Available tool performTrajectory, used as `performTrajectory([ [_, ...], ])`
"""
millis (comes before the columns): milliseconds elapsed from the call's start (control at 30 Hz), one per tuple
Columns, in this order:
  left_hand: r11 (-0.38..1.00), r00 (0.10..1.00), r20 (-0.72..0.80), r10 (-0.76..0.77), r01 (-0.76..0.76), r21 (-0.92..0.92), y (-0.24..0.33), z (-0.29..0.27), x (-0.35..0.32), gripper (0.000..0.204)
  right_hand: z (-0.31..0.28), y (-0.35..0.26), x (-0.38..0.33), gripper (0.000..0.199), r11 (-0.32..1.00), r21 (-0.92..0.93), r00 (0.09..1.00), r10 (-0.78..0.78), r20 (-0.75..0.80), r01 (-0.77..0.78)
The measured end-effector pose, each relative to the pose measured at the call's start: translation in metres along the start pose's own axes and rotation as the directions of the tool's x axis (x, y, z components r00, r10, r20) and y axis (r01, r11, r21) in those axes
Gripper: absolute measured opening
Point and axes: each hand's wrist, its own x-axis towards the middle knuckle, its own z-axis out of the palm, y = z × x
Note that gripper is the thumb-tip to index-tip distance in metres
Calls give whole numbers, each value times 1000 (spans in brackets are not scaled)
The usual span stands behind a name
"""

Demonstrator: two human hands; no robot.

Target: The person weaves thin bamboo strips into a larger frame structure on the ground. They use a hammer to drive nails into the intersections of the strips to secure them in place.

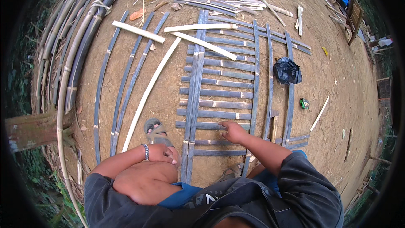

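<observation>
Over bare dirt ground (325,143), I'd check each gap in the central row of dark slats (228,93) evenly, the right hand (234,133) pointing, gripping nothing, above a near slat, the left hand (161,153) curled on the leg (143,179), contents unclear

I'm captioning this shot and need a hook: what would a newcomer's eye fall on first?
Probably the ladder-like row of dark slats at the centre, with the person's right hand held out over its lower part. Next come the bright pale strips around its upper left, then the crumpled black bag to its right.
</observation>
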Motion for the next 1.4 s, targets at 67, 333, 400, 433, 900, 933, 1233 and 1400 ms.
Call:
performTrajectory([
  [67, 990, 991, -65, 118, -123, -74, -1, -5, 0, 58, -18, 3, -2, 53, 998, -62, 999, -6, 45, 9],
  [333, 974, 933, 318, -171, 111, 199, 2, -88, 39, 60, -156, 38, -49, 57, 964, -106, 970, 242, -25, -243],
  [400, 949, 942, 214, -260, 208, 239, 22, -131, 45, 56, -187, 44, -70, 56, 915, 90, 894, 404, -194, -394],
  [433, 925, 937, 137, -322, 281, 254, 47, -166, 49, 53, -192, 69, -88, 55, 907, 63, 845, 411, -341, -415],
  [900, 505, 599, -798, 69, 668, 546, 58, -460, 197, 98, -24, 110, -290, 60, 411, 184, 399, 912, -98, -893],
  [933, 488, 627, -779, 4, 679, 549, 71, -457, 196, 84, -18, 99, -293, 61, 396, 225, 400, 916, -29, -890],
  [1233, 874, 666, -711, 226, 184, 450, 47, -494, 197, 37, -4, 71, -311, 65, 371, 373, 377, 924, -59, -851],
  [1400, 755, 869, -436, 232, -444, -483, 81, -495, 166, 38, -36, 73, -266, 65, 458, 207, 459, 887, -50, -864],
])
